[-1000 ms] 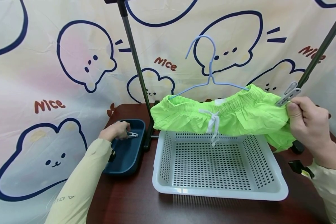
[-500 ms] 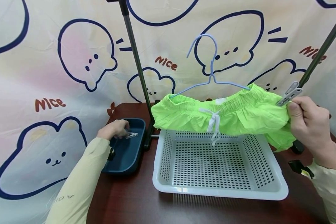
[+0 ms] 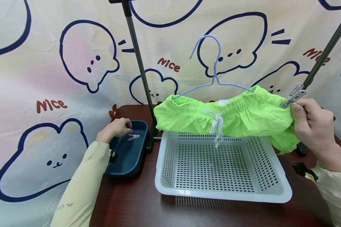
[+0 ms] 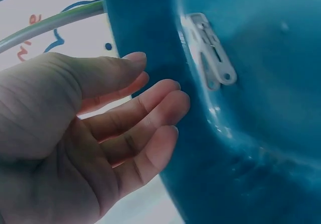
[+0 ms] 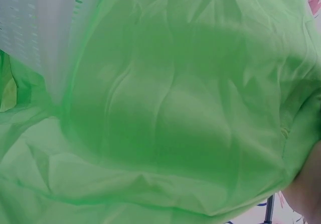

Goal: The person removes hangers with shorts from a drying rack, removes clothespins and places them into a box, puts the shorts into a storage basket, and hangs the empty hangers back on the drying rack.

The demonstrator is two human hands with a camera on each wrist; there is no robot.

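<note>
Bright green shorts (image 3: 193, 116) with a white drawstring hang on a light blue hanger (image 3: 214, 67). A grey clothespin (image 3: 293, 97) is on the shorts' waistband at the right side. My right hand (image 3: 315, 129) grips the shorts just below that clothespin; in the right wrist view green cloth (image 5: 165, 108) fills most of the picture. My left hand (image 3: 116, 128) is over the far left part of a dark blue tray (image 3: 125, 171), with its fingers loosely bent and nothing between them. Beside them, apart from the fingertips, a white clothespin (image 4: 210, 50) lies in the tray.
Below the shorts stands a light grey perforated basket (image 3: 221, 197) on the dark red-brown table (image 3: 136, 205). Dark rack poles (image 3: 139, 60) rise between tray and basket and at the right. A patterned cloth (image 3: 82, 104) hangs behind everything.
My left hand has drawn back and slightly up from the clothespin in the tray, which it overlapped before and which now shows whole. My right hand and the shorts stay in place.
</note>
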